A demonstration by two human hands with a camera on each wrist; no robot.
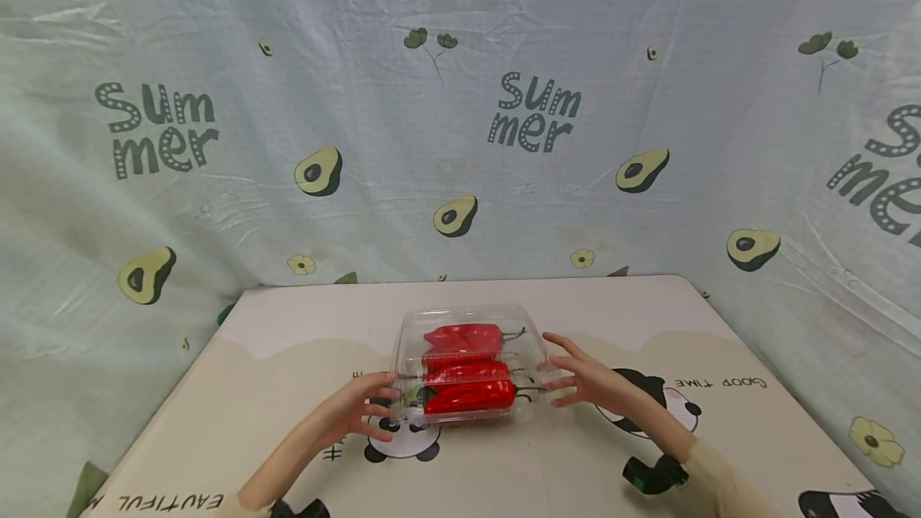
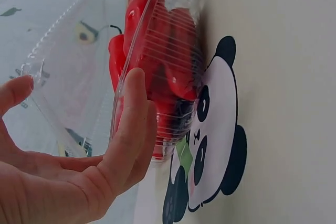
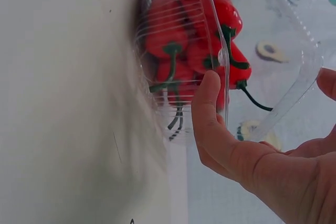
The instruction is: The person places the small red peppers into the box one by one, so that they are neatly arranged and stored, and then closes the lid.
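Note:
A clear plastic clamshell box (image 1: 412, 342) stands on the table with several red peppers (image 1: 471, 396) inside, their green stems toward the right. Its lid (image 2: 68, 82) is tilted up from the tray in both wrist views. My left hand (image 1: 360, 406) is at the box's left side, fingers spread, thumb at the lid's edge and fingertips against the tray's rim. Opposite it, my right hand (image 1: 592, 378) has its fingers spread at the right side. Its index fingertip is by the tray rim (image 3: 223, 59) and its thumb by the lid's corner.
The table (image 1: 561, 470) wears a pale cover printed with pandas and lettering. Behind and to both sides hangs a curtain (image 1: 388, 102) with avocados and "summer" prints. A black strap (image 1: 653, 474) circles the right wrist.

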